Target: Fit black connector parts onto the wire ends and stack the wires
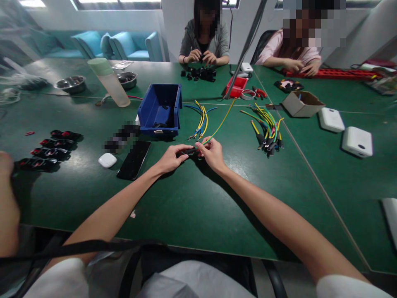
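Observation:
Fingers of my left hand [174, 158] are closed on a small black part [190, 151] above the green table [173, 207]. My right hand [212, 153] pinches the lower end of a yellow-green wire [223, 120], where it meets the black part. The wire's free end points up and to the right. Just beyond my hands lie loose yellow and blue wires [203, 118]. To the right is a larger bundle of wires [269, 128] with black sleeves and metal ends. A blue bin [159, 109] with black parts inside stands left of the loose wires.
A phone [134, 160] and a white case [107, 160] lie left of my hands. Black packets [46, 159] are farther left. A bottle [111, 85], metal bowls [70, 84], a red bin [236, 87] and a cardboard box [302, 104] stand farther back. Two people sit across the table.

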Demonstrator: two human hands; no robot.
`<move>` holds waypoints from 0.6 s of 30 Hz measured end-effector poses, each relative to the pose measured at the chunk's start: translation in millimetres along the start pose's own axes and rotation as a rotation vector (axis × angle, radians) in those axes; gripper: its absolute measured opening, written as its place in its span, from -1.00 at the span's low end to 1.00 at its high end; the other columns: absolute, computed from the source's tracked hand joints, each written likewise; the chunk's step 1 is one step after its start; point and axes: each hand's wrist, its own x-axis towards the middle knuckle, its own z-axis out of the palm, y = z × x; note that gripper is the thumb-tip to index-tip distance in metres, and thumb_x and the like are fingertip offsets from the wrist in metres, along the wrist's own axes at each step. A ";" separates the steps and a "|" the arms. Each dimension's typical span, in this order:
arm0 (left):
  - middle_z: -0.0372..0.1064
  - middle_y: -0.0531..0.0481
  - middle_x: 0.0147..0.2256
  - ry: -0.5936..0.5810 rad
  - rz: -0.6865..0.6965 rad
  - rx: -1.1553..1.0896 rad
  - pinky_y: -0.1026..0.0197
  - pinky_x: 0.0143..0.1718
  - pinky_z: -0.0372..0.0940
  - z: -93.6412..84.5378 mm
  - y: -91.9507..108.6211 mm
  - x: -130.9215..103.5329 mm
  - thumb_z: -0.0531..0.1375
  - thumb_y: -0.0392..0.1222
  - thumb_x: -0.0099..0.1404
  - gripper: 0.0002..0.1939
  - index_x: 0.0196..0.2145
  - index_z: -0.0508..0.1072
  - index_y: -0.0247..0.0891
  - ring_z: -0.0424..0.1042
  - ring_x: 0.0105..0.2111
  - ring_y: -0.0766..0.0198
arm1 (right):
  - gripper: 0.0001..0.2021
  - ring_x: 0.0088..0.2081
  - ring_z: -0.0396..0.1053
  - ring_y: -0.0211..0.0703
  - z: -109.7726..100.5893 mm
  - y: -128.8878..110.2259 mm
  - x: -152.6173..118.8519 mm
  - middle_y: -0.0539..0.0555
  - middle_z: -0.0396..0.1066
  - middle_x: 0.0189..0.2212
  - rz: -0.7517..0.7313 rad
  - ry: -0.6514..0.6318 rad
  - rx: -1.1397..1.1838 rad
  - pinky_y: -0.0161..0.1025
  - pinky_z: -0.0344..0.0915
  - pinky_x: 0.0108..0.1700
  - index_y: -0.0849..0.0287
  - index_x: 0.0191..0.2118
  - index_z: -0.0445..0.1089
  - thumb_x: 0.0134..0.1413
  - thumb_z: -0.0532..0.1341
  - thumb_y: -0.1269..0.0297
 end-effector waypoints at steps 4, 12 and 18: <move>0.47 -0.14 -0.12 -0.004 0.002 -0.003 0.08 -0.16 0.35 -0.1 0.5 0.0 0.17 -0.30 0.19 -0.64 -0.04 0.47 -0.31 0.45 -0.22 0.16 | -0.63 -0.62 0.34 -0.24 0.1 0.7 0.5 -0.05 0.38 -0.60 0.010 0.003 -0.013 -0.33 0.26 -0.56 0.13 -0.36 0.22 -0.09 0.32 -0.02; 0.47 -0.14 -0.12 -0.010 -0.004 -0.010 0.09 -0.15 0.34 0.5 -0.4 0.0 0.17 -0.30 0.18 -0.63 -0.03 0.47 -0.32 0.45 -0.22 0.16 | -0.64 -0.62 0.34 -0.24 -0.5 -0.6 -0.3 -0.06 0.36 -0.62 0.007 -0.011 0.001 -0.33 0.25 -0.56 0.14 -0.38 0.23 -0.11 0.32 -0.01; 0.48 -0.12 -0.13 -0.010 -0.002 0.007 0.11 -0.18 0.34 0.9 -0.6 0.1 0.18 -0.30 0.18 -0.62 -0.02 0.46 -0.31 0.45 -0.24 0.17 | -0.64 -0.63 0.34 -0.24 -0.8 -0.3 0.6 -0.07 0.34 -0.64 0.017 -0.017 0.014 -0.34 0.24 -0.57 0.15 -0.39 0.26 -0.13 0.35 0.02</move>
